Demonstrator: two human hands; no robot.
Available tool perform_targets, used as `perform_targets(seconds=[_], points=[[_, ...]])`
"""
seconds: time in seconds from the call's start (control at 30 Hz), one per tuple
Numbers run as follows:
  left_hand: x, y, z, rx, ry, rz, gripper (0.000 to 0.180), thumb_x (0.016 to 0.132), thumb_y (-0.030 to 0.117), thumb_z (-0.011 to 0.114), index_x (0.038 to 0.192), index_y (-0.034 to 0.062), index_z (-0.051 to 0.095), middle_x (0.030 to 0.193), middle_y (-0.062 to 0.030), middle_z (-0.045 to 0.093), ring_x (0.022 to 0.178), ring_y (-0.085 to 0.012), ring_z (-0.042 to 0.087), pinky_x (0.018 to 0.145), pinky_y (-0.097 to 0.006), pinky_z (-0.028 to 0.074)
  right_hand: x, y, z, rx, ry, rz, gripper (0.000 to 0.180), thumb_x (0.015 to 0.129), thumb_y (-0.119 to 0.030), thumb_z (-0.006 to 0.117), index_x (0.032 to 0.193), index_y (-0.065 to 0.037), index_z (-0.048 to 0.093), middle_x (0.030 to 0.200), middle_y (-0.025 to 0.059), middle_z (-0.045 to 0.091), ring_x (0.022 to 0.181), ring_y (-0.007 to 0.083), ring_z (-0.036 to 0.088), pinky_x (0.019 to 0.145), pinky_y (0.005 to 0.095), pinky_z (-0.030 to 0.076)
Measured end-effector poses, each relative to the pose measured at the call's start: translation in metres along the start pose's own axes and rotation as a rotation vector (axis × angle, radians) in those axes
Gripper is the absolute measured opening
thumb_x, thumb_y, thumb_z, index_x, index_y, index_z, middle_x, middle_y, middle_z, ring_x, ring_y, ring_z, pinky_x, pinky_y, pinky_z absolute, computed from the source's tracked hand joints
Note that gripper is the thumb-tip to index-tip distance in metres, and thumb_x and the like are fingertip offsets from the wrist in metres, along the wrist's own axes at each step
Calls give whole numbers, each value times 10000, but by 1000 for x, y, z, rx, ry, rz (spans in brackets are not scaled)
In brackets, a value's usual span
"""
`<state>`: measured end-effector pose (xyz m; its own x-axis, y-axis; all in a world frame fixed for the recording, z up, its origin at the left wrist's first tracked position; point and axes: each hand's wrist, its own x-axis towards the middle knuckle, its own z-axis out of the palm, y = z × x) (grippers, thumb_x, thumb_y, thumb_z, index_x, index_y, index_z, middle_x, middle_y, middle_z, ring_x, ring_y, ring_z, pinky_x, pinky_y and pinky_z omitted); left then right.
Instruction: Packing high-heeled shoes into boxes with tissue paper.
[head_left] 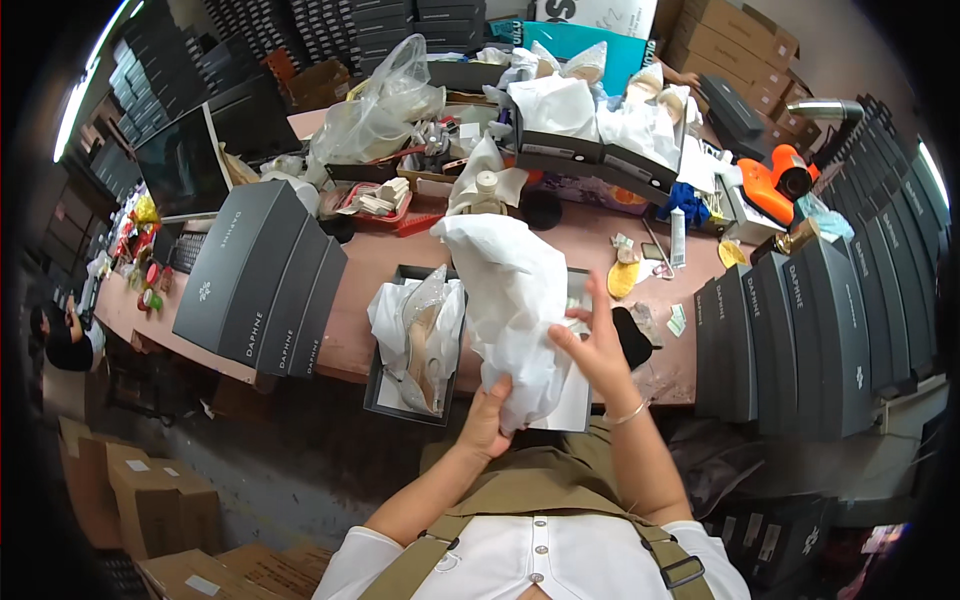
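A large sheet of white tissue paper (512, 300) hangs crumpled between both my hands, over the near edge of the pink table (375, 255). My left hand (486, 420) grips its lower end from below. My right hand (592, 345) pinches its right side, fingers spread upward. Just left of the paper stands an open dark shoe box (398, 400) holding a pale high-heeled shoe (425, 350) wrapped in clear plastic and white paper. Part of the box area under the paper is hidden.
A stack of dark box lids (262, 280) lies at the left, upright dark boxes (800, 340) stand in a row at the right. Open boxes with shoes (590, 140), a clear plastic bag (385, 105), an orange device (775, 185) and brown cartons (155, 505) surround the table.
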<state>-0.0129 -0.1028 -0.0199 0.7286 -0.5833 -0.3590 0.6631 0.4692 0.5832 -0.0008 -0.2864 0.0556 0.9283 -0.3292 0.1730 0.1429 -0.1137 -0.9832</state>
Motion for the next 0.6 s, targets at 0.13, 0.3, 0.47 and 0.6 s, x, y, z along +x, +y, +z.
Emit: perform_targets(seconds=[0.13,0.3,0.47,0.6], points=[[-14,5,-21,-78,-14,-59,661,789,542,681,1301,173,485,1150,-30,627,973,-165,635,527,-247,490,-12,-9,3,162,-242,170,302,895,-184,635,1073,55,587,940,58,634,768,110,548,687,228,456],[-21,10,-38,-498,-217,-88,795,832,640,540,1416,131,364,1374,-91,475,1231,-264,485,1033,-456,410,-70,-35,32,-683,-736,-401,112,813,-146,595,791,-69,516,778,130,573,672,316,611,570,402,489],[-38,39,-38,-83,49,19,645,873,402,638,1378,76,403,1305,-74,533,1183,-225,529,999,-378,446,-53,-24,-12,-1050,-1176,-138,179,835,-164,580,930,-16,613,861,153,644,801,324,647,695,401,526],[-47,91,-79,443,-206,-90,824,665,150,837,1367,32,421,1263,-84,552,1165,-186,527,982,-328,429,9,-88,-49,-94,-336,-261,576,764,-293,758,1237,-24,572,1104,116,640,1049,212,592,926,353,446]])
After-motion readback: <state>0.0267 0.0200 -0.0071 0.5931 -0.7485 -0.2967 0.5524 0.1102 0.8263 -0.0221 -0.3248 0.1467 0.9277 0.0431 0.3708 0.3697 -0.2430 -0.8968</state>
